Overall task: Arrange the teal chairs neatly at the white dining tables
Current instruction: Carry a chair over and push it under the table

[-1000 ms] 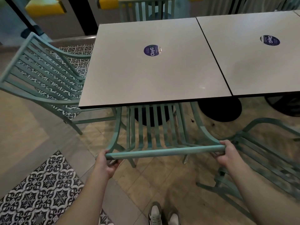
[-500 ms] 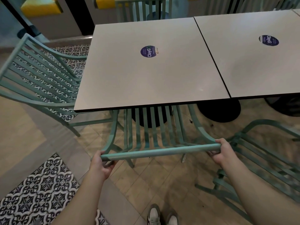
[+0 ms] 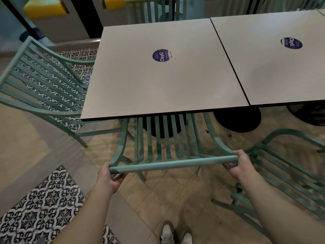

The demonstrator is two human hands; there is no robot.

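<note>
While gripping the rounded top rail of a teal slatted metal chair (image 3: 168, 152), left hand (image 3: 110, 180) curled round the rail's left end, fingers wrapped underneath, thumb side up. Right hand (image 3: 240, 164) clamped on the rail's right end, fingers folded over it. Chair facing a square white laminate table (image 3: 158, 81), seat hidden beneath the near edge of the tabletop, back slats and curved side posts showing just below that edge. Round purple sticker (image 3: 161, 55) near the middle of the tabletop. Second white square table (image 3: 274, 71) butted against the right side of the first, a dark seam between them, carrying its own purple sticker (image 3: 291, 43). Another teal slatted chair (image 3: 44, 88) at the left side of the first table, angled, its back turned away from the table. Third teal chair (image 3: 284, 176) low on the right, just beside the right hand, blurred. Fourth teal chair back (image 3: 154, 9) at the far edge of the first table. Black round pedestal bases (image 3: 237, 120) under the tables. Tan floor tiles underfoot, patterned black-and-white tiles (image 3: 40, 208) at lower left. Pair of grey-and-white shoes (image 3: 175, 234) at the bottom edge.
</note>
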